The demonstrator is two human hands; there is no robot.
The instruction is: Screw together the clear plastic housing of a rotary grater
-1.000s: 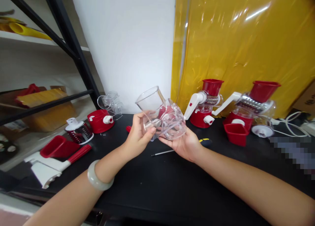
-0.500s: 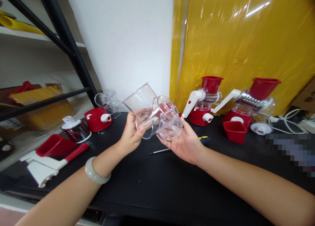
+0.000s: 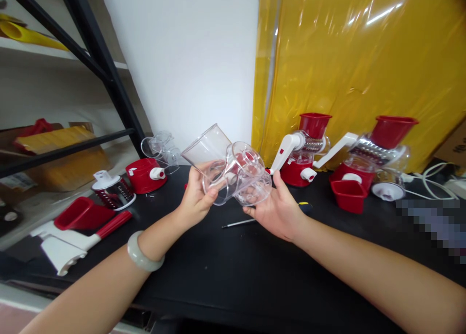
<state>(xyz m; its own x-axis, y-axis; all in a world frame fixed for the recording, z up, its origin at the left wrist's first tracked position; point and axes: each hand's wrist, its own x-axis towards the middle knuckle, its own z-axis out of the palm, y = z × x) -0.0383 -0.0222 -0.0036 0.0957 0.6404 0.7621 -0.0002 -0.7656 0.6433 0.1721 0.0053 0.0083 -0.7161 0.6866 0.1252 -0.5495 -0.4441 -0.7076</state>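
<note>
In front of me, above the black table, is a clear plastic rotary grater housing (image 3: 207, 147), tilted, with its feed chute pointing up and left. My left hand (image 3: 195, 195) grips it by the open drum end, thumb in front. My right hand (image 3: 282, 215) supports the round clear base from the right, its fingers partly hidden below and the thumb raised beside the rim. Under my right hand lies a screwdriver (image 3: 238, 223), part of it covered. Behind my left hand stands a red grater base (image 3: 141, 176) with a white knob.
At left lie a grating drum (image 3: 114, 193), a red pusher (image 3: 78, 215) and a white handle part (image 3: 63, 249). Two red graters (image 3: 296, 171) (image 3: 386, 152) stand at the back right, near a red pusher cup (image 3: 348, 195) and white cable (image 3: 435, 183). A black rack (image 3: 98, 62) borders the left.
My right thumb has lifted and the right hand has shifted slightly right along the base. My left hand keeps its grip, and the housing has barely moved.
</note>
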